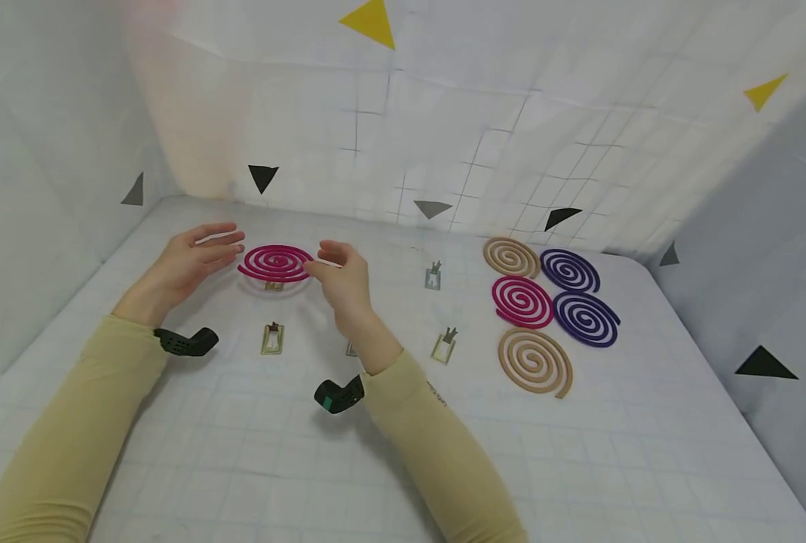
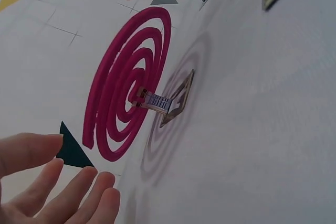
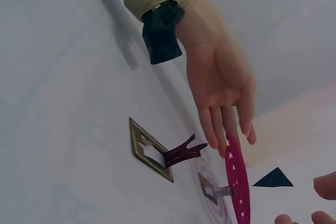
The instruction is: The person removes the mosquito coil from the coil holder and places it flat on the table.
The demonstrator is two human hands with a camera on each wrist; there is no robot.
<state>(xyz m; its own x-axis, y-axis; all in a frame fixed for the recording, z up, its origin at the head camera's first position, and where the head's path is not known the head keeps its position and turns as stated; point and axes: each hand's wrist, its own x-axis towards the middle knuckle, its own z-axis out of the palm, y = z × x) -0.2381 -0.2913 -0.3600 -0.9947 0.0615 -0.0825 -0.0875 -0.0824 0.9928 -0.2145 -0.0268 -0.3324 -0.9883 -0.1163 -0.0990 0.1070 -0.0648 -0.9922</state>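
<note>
Both sleeves (image 1: 70,422) are reaching in, open hands (image 1: 192,260) (image 1: 341,275) hovering beside the pink coil (image 1: 275,262) perched on its stand (image 2: 176,98), probably just letting go.

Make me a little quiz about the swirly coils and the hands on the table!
1. True or false: the pink coil between the left hand and the right hand sits raised on a metal stand.
2. How many coils lie flat in the group on the right?
A) three B) five C) seven
3. Fill in: the two darkest coils in that group are ____.

Key: 1 true; 2 B; 3 purple.
</note>
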